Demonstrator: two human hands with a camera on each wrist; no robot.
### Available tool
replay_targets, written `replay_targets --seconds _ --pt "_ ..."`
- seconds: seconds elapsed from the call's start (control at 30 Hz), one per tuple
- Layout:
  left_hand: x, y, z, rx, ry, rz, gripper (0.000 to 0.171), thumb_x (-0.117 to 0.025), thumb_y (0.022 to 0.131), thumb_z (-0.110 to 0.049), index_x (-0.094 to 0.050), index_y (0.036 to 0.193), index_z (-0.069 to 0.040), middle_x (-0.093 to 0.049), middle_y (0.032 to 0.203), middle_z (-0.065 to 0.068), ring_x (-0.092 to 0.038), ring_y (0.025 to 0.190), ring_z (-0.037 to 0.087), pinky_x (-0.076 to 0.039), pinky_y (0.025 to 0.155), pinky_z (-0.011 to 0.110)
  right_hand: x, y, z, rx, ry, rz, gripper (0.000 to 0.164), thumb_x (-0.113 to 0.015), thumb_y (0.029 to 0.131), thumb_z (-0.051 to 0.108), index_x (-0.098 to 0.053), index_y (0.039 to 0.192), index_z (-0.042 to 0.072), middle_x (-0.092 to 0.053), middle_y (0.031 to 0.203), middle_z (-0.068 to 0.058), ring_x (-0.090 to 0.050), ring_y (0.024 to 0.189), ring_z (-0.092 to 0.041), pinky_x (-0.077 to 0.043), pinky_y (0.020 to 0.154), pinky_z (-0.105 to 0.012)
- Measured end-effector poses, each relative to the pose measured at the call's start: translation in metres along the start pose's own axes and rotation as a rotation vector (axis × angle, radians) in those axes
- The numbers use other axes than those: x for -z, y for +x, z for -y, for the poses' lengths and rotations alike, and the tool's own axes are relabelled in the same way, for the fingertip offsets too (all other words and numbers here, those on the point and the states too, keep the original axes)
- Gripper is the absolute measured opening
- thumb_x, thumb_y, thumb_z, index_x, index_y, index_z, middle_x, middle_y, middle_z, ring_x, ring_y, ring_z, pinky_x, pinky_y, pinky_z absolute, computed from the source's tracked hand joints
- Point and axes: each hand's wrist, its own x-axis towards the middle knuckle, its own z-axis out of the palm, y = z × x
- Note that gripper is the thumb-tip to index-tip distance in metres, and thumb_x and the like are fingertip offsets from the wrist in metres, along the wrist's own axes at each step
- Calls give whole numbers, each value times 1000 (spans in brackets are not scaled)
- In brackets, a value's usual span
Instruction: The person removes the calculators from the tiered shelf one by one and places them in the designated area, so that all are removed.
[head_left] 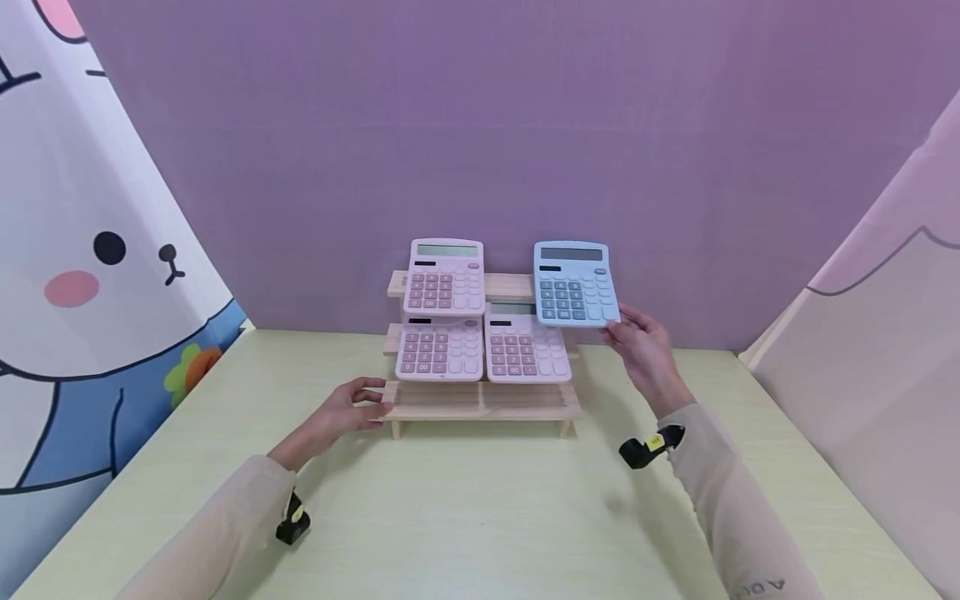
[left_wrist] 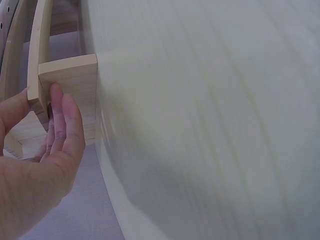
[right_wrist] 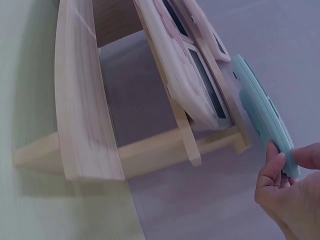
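My right hand (head_left: 641, 350) pinches a blue calculator (head_left: 576, 285) by its lower right corner, thumb on one face and fingers on the other. In the right wrist view the blue calculator (right_wrist: 265, 115) is off the wooden rack, a gap between it and the top shelf's end. My left hand (left_wrist: 47, 150) grips the left end of the bottom shelf (head_left: 480, 402), thumb on one side and fingers curled on the other. A pink calculator (head_left: 444, 279) leans on the top shelf at left. Two more, a left pink calculator (head_left: 439, 350) and a right pink calculator (head_left: 527, 346), sit on the middle shelf.
The three-tier wooden rack stands on a pale table (head_left: 480, 500) against a purple backdrop (head_left: 480, 150). A cartoon-printed cloth (head_left: 90, 208) hangs at left and a pale pink cloth (head_left: 885, 333) at right. Black wrist cameras sit at both sleeves.
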Motion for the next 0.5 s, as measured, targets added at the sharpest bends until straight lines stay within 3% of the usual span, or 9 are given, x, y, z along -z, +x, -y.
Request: replay_targets --seconds 0.5 --pt "1 0 0 6 5 4 59 -61 87 -10 -31 135 3 -44 124 25 -59 91 16 -54 86 37 29 -6 7 29 10 10 59 -50 87 -9 -26 140 -1 -57 99 -2 -62 80 -10 -54 75 -18"
